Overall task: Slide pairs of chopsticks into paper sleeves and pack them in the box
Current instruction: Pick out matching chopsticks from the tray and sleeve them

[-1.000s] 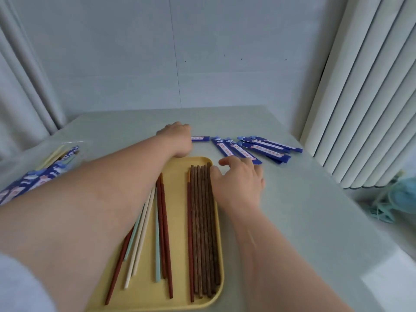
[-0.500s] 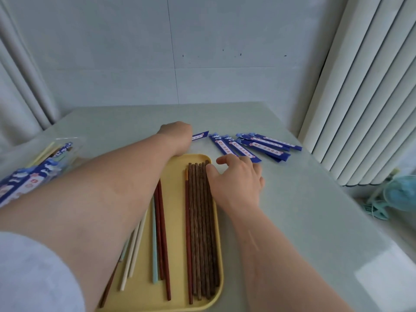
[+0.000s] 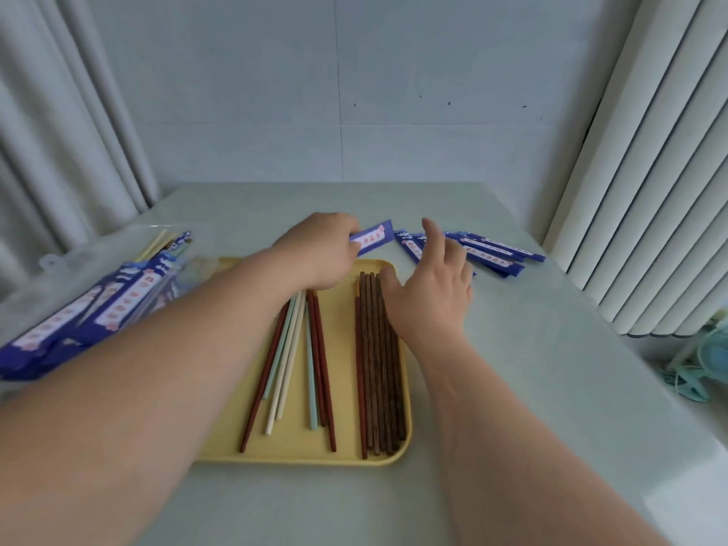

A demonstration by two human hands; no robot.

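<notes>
Blue sleeve (image 3: 374,239) in pinch of left hand (image 3: 319,250), slack-fingered right hand (image 3: 429,293) just beside.

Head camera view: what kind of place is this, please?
Probably an ordinary room, perhaps a home: a plain table against a white wall, curtains at the sides, and a small fan beside it.

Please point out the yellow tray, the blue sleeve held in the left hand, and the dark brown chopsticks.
yellow tray (image 3: 340,368), head view, bare floor near its centre.
held blue sleeve (image 3: 374,239), head view, middle of its free end.
dark brown chopsticks (image 3: 380,388), head view, middle of the bundle.
</notes>
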